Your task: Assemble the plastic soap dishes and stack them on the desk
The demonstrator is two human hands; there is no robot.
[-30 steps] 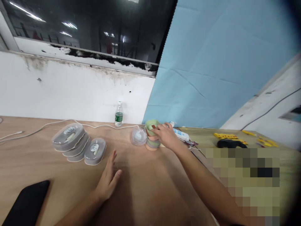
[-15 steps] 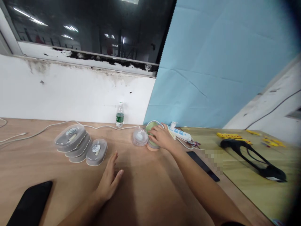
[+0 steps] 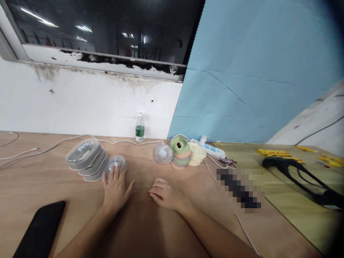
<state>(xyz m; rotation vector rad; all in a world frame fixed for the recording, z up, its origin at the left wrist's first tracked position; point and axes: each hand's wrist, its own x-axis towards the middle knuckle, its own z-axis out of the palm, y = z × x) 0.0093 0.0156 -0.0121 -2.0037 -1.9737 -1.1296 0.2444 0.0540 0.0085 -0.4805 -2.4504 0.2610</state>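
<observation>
My left hand [image 3: 115, 188] is open, its fingers spread over the near edge of a single grey oval container with a clear lid [image 3: 120, 162], fingertips on or just above it. Left of that stands a stack of similar grey lidded containers [image 3: 86, 157]. My right hand [image 3: 164, 194] is over the table in front of me, fingers curled in together, with nothing visible in them. Beyond it is a stack of green, orange and grey oval rings or bowls [image 3: 180, 146]. Clear round lids [image 3: 162, 154] lie to its left, and a pile of cream-coloured pieces [image 3: 197, 154] to its right.
A water bottle [image 3: 139, 129] stands by the wall. A white cable [image 3: 59, 142] runs along the back to a power strip [image 3: 212, 149]. A black phone-like slab [image 3: 40, 229] lies front left. A black strap-like item [image 3: 298, 179] and yellow pieces [image 3: 276, 154] lie right.
My right hand has come back from the green-topped stack toward me, its fingers now curled. My left hand has moved forward onto the single grey container. The view has shifted slightly.
</observation>
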